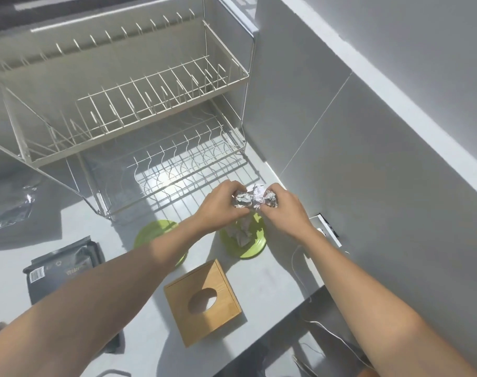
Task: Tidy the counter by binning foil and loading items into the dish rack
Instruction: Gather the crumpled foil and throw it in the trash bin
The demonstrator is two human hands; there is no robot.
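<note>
Foil [255,198], crumpled into a silver wad, is held just in front of the dish rack [123,104], gripped from both sides by a person's left hand [221,204] and right hand [284,206], the fingers [236,190] of each curled tight round their end of it. The step in hand appears to be balling the foil up for the bin; no bin is in view, so the next move likely calls for carrying the wad away from the rack to wherever one stands. The two-tier wire rack, largest thing on the pale tabletop [259,281], holds nothing on either tier. Nearer the person than the rack sits a square wooden box [203,297] with a round hole in its lid, contents unseen. Two green plates [248,240] lie between box and rack, still to be loaded; the one right below the hands carries more crumpled foil or paper, while the other [153,232] is partly hidden by the left forearm.
</note>
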